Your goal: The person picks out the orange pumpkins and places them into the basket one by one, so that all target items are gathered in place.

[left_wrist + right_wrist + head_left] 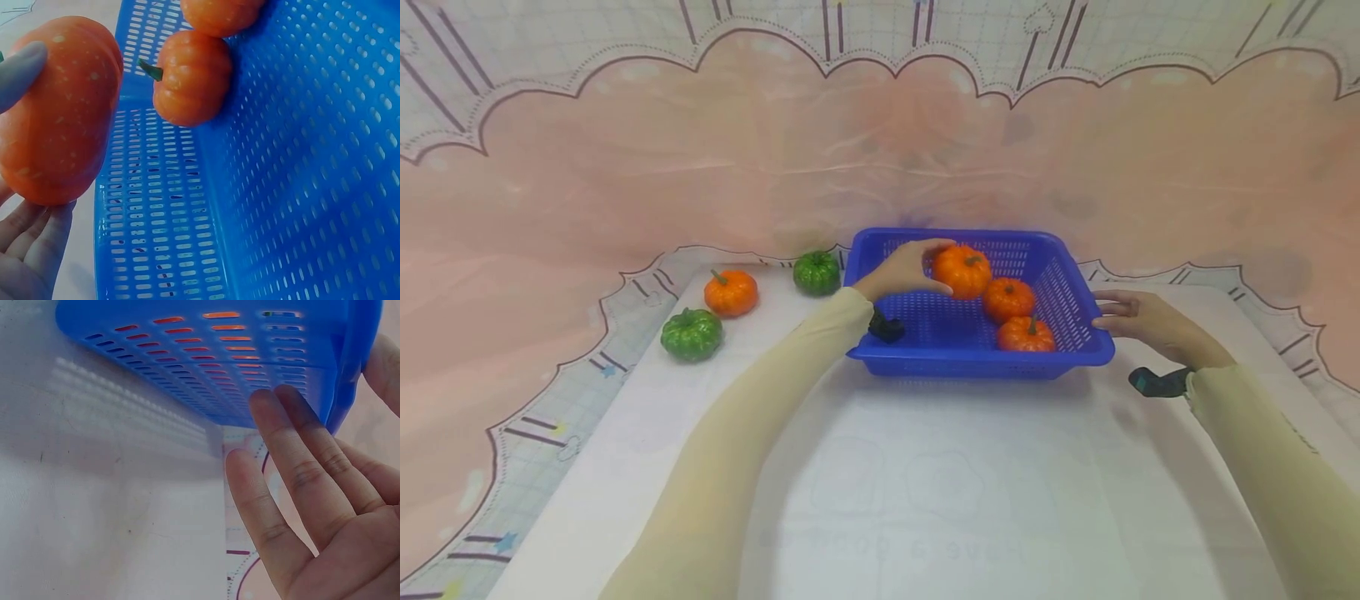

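Note:
My left hand (898,271) grips a small orange pumpkin (964,273) inside the blue plastic basket's outline. In the left wrist view, thumb and fingers span the pumpkin (65,119) from opposite sides. Two more orange pumpkins, one (1009,300) behind and one (1028,336) in front, lie at the right in the perforated basket (955,360). At the basket's right end is my right hand (1153,323). Its fingers (300,475) are extended beside the outer wall in the right wrist view, with the thumb by the rim; firm contact cannot be told.
Left of the basket, a green pumpkin (817,273) sits at the back of the white table (940,492). Farther left are an orange pumpkin (732,293) and another green pumpkin (692,335). A pink patterned cloth (700,192) hangs behind.

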Motion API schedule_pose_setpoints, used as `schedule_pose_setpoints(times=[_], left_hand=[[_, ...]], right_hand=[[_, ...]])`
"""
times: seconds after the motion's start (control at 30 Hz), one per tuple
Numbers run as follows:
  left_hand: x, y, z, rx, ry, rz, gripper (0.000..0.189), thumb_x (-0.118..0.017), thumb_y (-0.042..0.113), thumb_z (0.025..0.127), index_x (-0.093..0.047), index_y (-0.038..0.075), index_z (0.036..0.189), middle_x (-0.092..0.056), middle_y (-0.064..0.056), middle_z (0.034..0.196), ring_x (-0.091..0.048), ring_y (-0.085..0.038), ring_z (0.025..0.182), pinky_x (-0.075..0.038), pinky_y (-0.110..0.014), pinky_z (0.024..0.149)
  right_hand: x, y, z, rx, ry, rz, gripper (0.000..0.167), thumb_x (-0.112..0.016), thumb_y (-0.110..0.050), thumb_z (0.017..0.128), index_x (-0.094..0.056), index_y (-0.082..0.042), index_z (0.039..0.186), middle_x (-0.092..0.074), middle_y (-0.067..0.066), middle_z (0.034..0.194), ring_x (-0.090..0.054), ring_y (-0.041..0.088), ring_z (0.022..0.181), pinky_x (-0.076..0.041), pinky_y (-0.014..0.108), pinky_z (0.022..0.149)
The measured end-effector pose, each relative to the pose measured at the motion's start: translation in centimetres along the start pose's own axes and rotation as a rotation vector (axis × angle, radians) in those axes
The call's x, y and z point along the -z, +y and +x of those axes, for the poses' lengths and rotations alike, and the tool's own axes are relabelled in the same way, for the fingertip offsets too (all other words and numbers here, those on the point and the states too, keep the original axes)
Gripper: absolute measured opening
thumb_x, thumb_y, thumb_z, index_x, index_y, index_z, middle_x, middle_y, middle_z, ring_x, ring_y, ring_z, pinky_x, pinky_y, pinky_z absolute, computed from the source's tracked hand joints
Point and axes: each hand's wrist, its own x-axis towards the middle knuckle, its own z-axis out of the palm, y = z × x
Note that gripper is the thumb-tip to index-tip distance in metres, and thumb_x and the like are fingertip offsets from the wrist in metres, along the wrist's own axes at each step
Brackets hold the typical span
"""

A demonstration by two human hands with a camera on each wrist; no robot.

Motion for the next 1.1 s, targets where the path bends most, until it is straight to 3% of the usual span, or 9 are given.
schedule_pose_setpoints(times=[0.67,0.87,1.1], left_hand=[[-1.8,0.0,2.0,0.02,-0.061,0.048,0.077,-0.078,0.025,0.076,-0.041,0.01,0.142,-0.045,-0.007,0.145,-0.042,-0.022,0.133,-0.034,-0.033,0.114],[-2.5,0.1,2.2,0.044,-0.079,0.065,0.077,-0.079,0.024,0.075,-0.042,0.012,0.141,-0.047,-0.006,0.143,-0.044,-0.021,0.132,-0.035,-0.032,0.113],[-2.7,0.0,2.1,0.036,-0.091,0.057,0.074,-0.079,0.024,0.075,-0.044,0.012,0.14,-0.047,-0.006,0.144,-0.041,-0.021,0.134,-0.031,-0.034,0.115]], right_hand=[[-0.1,0.1,0.2,-0.021,0.01,-0.018,0.084,-0.057,-0.041,0.091,-0.012,-0.001,0.15,-0.026,0.03,0.149,-0.037,0.049,0.131,-0.031,0.062,0.106],[-0.1,0.2,0.1,0.014,0.011,-0.008,0.076,-0.055,-0.036,0.094,-0.016,0.001,0.148,-0.029,0.031,0.147,-0.037,0.049,0.13,-0.033,0.06,0.106],[-0.1,0.4,0.2,0.007,0.013,0.0,0.078,-0.056,-0.036,0.093,-0.015,0.001,0.149,-0.029,0.03,0.148,-0.037,0.049,0.13,-0.032,0.061,0.106]])
